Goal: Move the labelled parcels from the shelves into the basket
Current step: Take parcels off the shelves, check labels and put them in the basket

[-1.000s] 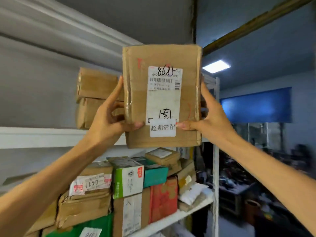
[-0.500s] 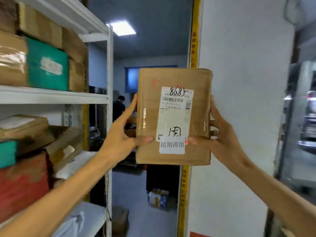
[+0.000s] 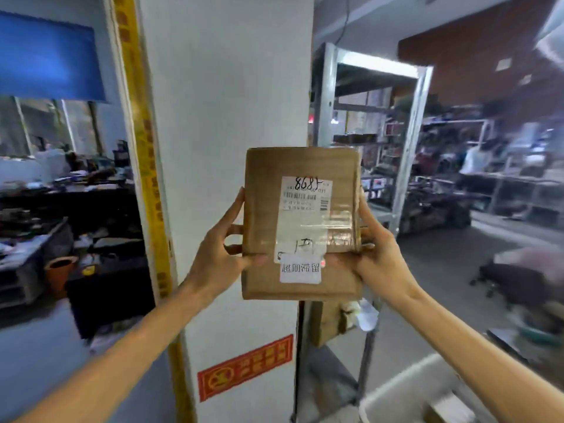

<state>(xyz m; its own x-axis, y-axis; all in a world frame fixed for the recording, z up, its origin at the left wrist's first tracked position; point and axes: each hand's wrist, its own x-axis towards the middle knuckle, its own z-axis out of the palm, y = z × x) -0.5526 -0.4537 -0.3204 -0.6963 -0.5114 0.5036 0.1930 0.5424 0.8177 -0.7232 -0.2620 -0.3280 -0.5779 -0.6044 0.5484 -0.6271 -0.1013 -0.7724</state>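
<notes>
Held upright in mid-air at the centre of view, in front of a white pillar (image 3: 222,102): one brown cardboard parcel (image 3: 265,193).

Gripped on its left edge by the left hand (image 3: 219,254), with the thumb laid across the front near the lower left and the fingers curled round behind. Gripped on its right edge by the right hand (image 3: 378,257), with the thumb pressed to the front beside the lower sticker and the fingers wrapped behind.

Facing the camera: a white shipping label (image 3: 305,193) with handwritten digits and a barcode, crossed lower down by clear tape. Just below it, a smaller white sticker (image 3: 300,268) with printed characters.

Partly in view low at the right: a white basket (image 3: 396,392), well below the parcel and apart from it. Contents too blurred to tell.

Fixed low on the pillar: a red sign (image 3: 244,367). Down its left corner: a yellow strip (image 3: 143,148).

Behind at right: a metal rack (image 3: 409,132). Directly under the parcel: another cardboard box (image 3: 326,322).
</notes>
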